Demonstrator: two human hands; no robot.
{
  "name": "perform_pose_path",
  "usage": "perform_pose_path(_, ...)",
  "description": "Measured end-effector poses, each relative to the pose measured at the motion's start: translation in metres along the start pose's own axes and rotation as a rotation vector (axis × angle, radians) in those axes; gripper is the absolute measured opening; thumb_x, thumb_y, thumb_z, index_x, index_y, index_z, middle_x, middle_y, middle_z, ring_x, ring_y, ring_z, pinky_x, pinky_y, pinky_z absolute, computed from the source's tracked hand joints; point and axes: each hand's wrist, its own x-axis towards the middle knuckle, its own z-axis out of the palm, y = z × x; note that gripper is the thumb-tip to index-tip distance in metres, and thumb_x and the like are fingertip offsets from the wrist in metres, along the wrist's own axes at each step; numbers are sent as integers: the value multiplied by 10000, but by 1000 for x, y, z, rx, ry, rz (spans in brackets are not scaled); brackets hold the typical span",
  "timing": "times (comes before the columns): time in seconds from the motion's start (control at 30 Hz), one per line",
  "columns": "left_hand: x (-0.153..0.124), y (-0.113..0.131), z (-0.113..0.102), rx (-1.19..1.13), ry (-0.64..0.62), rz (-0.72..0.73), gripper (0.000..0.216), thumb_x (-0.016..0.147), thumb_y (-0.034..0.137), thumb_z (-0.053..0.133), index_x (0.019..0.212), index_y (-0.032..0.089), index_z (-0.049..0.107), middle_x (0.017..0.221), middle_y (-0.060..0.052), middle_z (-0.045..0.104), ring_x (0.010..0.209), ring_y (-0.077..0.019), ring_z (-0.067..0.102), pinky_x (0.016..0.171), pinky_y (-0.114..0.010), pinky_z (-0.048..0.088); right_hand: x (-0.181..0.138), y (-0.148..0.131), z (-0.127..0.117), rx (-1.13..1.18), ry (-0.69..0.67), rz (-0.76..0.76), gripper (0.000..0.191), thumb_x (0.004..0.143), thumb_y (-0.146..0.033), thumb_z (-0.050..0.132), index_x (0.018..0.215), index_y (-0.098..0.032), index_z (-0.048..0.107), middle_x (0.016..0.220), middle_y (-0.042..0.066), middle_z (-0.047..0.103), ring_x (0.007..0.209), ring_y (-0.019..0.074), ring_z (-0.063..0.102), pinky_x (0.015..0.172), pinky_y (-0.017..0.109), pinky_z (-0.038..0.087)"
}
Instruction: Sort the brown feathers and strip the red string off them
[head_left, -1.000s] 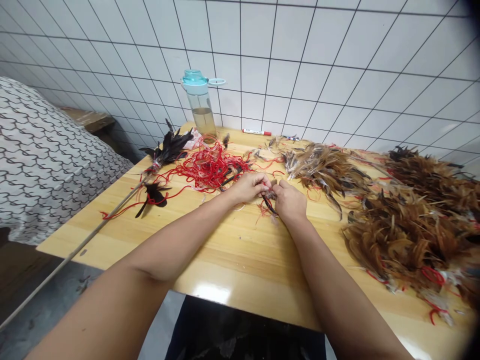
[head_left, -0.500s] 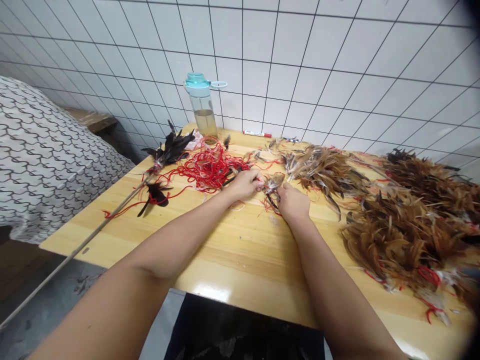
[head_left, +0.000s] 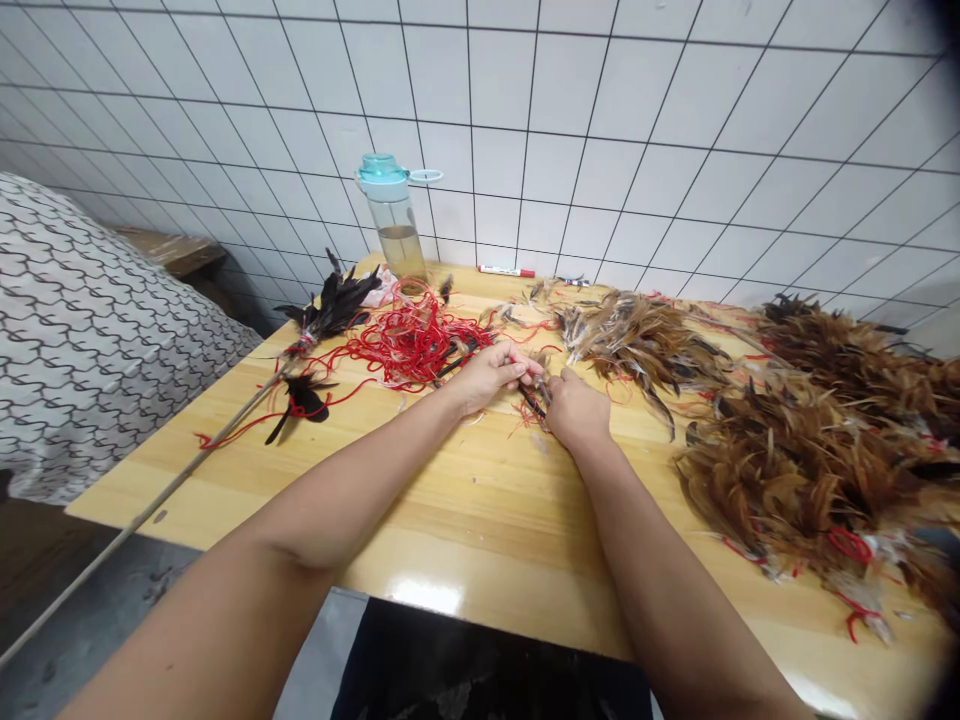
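Observation:
My left hand and my right hand meet over the middle of the wooden table. Both pinch a small bunch of feathers tied with red string, which sits between the fingertips. Fingers of both hands are closed on it. A tangle of red string lies just left of my left hand. A pile of brown feathers lies just behind my right hand.
A large heap of brown feathers covers the table's right side. A thin stick with black feathers lies at the left, beside a loose black feather. A water bottle and a red marker stand by the tiled wall. Patterned fabric lies at left.
My hands drew closer together again around the small feather bunch, and the bunch dropped lower between the fingers. The view shifted slightly.

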Motion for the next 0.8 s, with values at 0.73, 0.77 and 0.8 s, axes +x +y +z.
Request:
perform_pose_path(0.73,1,4,-7,51,-25,55,273,766,353,667,799,127,517,748,-19,635,600,-62,538,590,-203,408,15,18,22,630,103,-155,315,889,-320,376,884,-227,677,882,34,675,842,180,583,778,305,431)
perform_pose_path(0.77,2,3,-7,46,-7,58,283,761,361,671,796,128,514,738,-14,631,586,-59,528,585,-203,404,16,19,22,646,117,-151,320,885,-312,363,819,-216,662,836,32,661,810,176,575,759,301,426)
perform_pose_path(0.8,3,3,-8,38,16,64,294,756,371,675,793,130,511,727,-9,625,573,-56,518,578,-202,399,16,19,23,663,135,-145,321,880,-308,356,761,-207,636,792,28,643,779,173,565,741,297,421)
